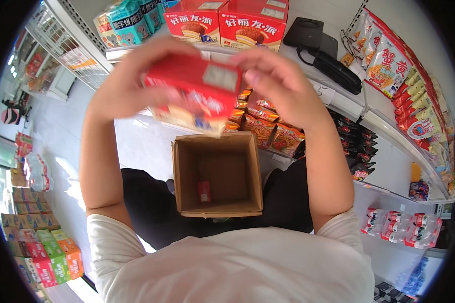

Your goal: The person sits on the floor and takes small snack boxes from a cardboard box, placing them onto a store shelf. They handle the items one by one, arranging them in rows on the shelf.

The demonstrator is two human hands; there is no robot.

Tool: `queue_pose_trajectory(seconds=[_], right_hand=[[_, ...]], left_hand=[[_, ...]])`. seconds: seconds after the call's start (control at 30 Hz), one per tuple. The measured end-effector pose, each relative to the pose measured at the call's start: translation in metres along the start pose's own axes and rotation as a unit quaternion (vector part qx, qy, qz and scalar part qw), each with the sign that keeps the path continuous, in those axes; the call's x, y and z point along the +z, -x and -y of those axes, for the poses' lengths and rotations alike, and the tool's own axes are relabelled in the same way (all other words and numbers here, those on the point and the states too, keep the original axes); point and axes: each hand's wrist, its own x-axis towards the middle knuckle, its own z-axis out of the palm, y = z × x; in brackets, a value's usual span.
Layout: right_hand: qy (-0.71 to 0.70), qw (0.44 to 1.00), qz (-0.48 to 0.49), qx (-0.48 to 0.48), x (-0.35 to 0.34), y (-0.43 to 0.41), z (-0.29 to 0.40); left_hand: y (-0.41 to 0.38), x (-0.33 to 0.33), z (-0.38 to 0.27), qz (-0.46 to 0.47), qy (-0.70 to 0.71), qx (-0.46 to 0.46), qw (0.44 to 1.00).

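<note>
My left hand (136, 81) grips a red carton of chocolate pies (195, 92) by its left end, with the thumb across the front. The carton is tilted and blurred, held above and beyond an upright cardboard box (177, 174). Close by the carton's right end is my right hand (278, 85), its fingers curved and apart; blur hides whether a fingertip touches it. The cardboard box stands open-topped between my legs. At its bottom lies a small red-and-white packet (204, 191).
Two similar red cartons (252, 28) stand on the shelf ahead, beside teal snack packs (127, 22). Black electronic devices (322, 57) with cables rest farther right. Snack bags (261, 125) fill a lower shelf. Bottle packs (402, 227) sit at right; stacked cartons (53, 257) stand at left.
</note>
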Motion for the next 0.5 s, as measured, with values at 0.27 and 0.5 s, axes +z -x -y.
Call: queue_pose_trajectory(seconds=[0.27,0.5], right_hand=[[0.046,0.974,-0.16,-0.155,0.01,-0.008,-0.011],[0.059,0.968,-0.192,-0.149,0.005,-0.007,-0.024]], left_hand=[[-0.05,-0.034,0.011,-0.325,0.014,0.103,0.94],[-0.094,-0.043,0.069,-0.329,0.319,0.088,0.884]])
